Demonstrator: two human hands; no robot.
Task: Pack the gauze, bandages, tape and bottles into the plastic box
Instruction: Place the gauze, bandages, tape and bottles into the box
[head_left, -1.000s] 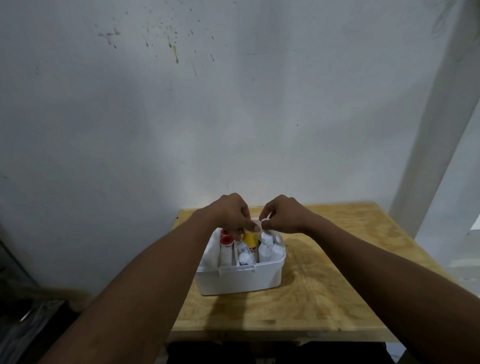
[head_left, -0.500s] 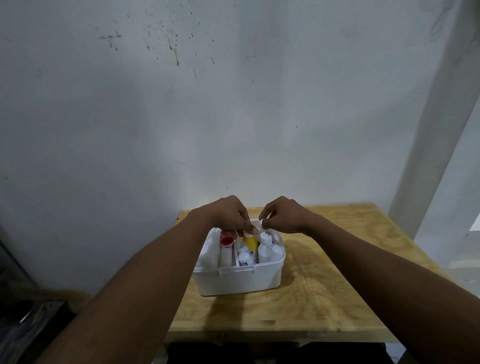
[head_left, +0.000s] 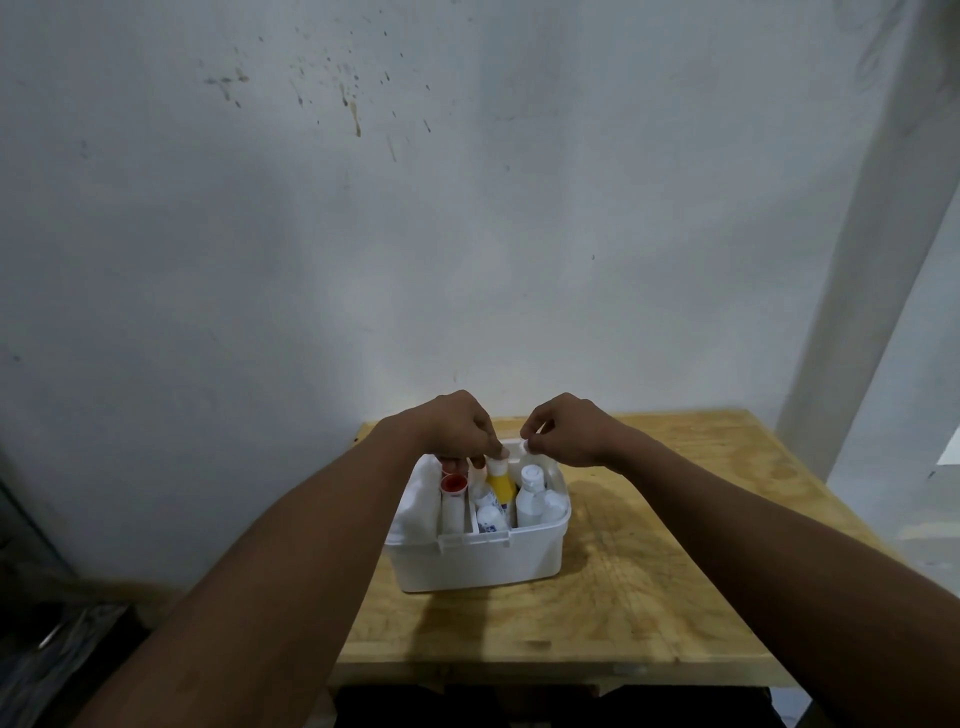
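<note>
Plastic box (head_left: 480, 564) — white, open-topped — sits on the wooden table (head_left: 649, 582) toward its far-left part, well in from the near edge. Inside it, white folded cloth-like material (head_left: 418, 501) (gauze or bandage, I cannot tell which) fills the 9 o'clock side. Next to it stands a white bottle with a red cap (head_left: 453, 501), and toward the middle a yellow bottle (head_left: 501, 486) stands upright with a white cap. At 3 o'clock from the yellow one is a white bottle (head_left: 530, 493) with a white cap, and smaller white containers (head_left: 491, 517) crowd the near wall.

Both hands hover over the box's far rim, at its 12 o'clock edge. The left hand (head_left: 457, 423) has its fingertips pinched down on the top of the yellow bottle. The right hand (head_left: 569, 428) is just beside it, not touching it, fingers closed on a small white piece (head_left: 525, 446) — what it is cannot be told. Behind the table rises a stained pale wall (head_left: 415, 208).
</note>
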